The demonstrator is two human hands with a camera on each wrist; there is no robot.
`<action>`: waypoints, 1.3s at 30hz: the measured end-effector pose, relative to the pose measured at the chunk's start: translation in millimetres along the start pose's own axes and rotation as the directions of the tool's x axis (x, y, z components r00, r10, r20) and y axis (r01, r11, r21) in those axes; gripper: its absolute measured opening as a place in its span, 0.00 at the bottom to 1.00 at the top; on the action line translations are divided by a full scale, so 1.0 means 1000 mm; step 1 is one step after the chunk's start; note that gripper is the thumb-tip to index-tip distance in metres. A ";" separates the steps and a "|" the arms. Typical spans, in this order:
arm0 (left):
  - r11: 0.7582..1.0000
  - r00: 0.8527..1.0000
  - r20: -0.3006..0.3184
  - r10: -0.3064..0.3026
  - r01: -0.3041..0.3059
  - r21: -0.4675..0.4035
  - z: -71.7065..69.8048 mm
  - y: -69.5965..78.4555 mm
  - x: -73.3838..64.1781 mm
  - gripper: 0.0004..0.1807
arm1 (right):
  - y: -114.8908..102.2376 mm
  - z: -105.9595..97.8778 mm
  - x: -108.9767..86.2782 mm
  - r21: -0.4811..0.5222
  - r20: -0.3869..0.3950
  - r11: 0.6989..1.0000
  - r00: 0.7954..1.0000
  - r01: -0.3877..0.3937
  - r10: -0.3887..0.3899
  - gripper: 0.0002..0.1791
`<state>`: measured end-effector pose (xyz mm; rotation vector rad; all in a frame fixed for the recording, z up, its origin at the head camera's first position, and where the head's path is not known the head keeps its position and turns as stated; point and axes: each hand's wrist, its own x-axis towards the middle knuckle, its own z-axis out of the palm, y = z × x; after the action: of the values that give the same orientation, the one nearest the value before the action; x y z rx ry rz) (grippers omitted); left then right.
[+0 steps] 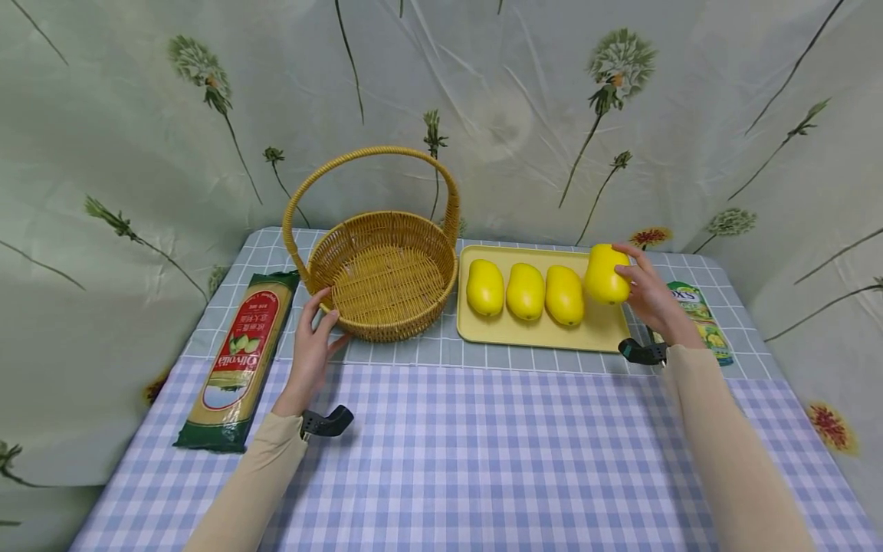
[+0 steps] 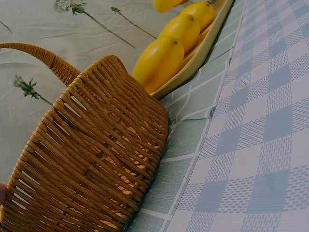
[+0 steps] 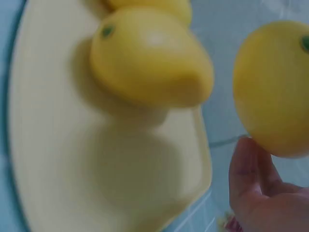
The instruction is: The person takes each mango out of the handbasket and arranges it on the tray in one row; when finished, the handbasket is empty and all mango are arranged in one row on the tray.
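My right hand (image 1: 651,295) grips a yellow mango (image 1: 607,274) above the right end of the pale yellow tray (image 1: 538,337). In the right wrist view this mango (image 3: 275,92) is lifted, and a shadow falls on the bare tray floor. Three more mangoes lie in a row on the tray, the nearest one (image 1: 564,295) just left of the held one. At the left, a wicker basket (image 1: 386,287) with a tall handle stands with nothing in it. My left hand (image 1: 313,349) holds its front left rim; a fingertip (image 2: 2,193) shows there in the left wrist view.
A long pack of spaghetti (image 1: 237,360) lies left of the basket. Partly behind my right wrist is a green pouch (image 1: 700,318). A blue checked cloth (image 1: 483,452) covers the front of the table, and a printed curtain (image 1: 510,115) hangs behind.
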<state>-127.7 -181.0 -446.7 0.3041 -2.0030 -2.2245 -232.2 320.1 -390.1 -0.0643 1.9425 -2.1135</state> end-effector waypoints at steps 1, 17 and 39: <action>1.000 1.000 0.001 0.002 -0.002 -0.001 0.000 0.000 0.000 0.26 | 0.002 -0.004 -0.001 -0.028 -0.011 1.000 1.000 -0.010 0.009 0.19; 1.000 1.000 0.002 0.005 -0.005 0.011 0.000 -0.001 -0.002 0.26 | 0.028 -0.023 0.001 -0.346 -0.029 0.928 0.990 -0.141 0.140 0.32; 1.000 1.000 -0.001 -0.013 0.013 -0.002 0.003 0.002 -0.002 0.27 | 0.026 -0.005 -0.003 -0.548 -0.118 0.823 0.988 -0.151 0.103 0.30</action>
<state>-126.9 -177.6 -444.1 0.3185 -2.0039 -2.2328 -225.9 324.0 -415.4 0.0424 2.4745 -1.4228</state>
